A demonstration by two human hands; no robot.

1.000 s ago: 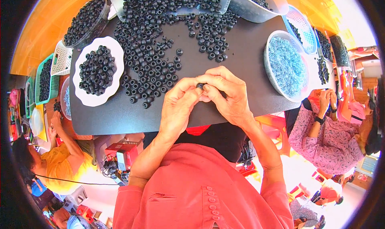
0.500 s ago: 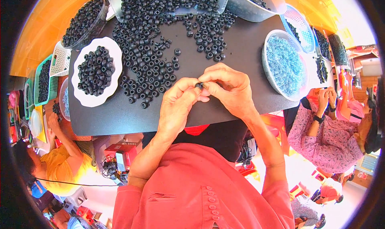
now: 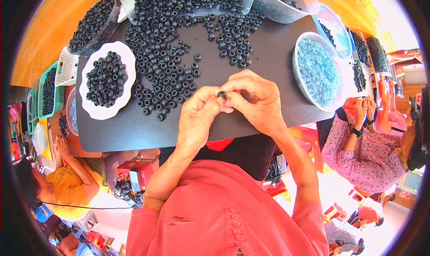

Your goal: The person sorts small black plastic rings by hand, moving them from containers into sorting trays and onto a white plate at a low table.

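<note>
My left hand and my right hand meet over the near part of the dark table, fingertips touching. Pinched between them is a small black ring-shaped piece, partly covered by the fingers; both hands are closed on it. Just beyond, a loose heap of similar black ring-shaped pieces spreads over the tabletop. More of them fill a white scalloped plate to the left. On the right stands a white bowl of small translucent blue pieces.
A clear bin spills black pieces at the far edge of the dark table. Tubs and baskets, including a green basket, line both sides. A person in yellow sits left, another in patterned pink right.
My hands stay nearly in place, still pinching the black piece, which seems slightly turned. At left, the person in yellow has drawn their hands together and lower.
</note>
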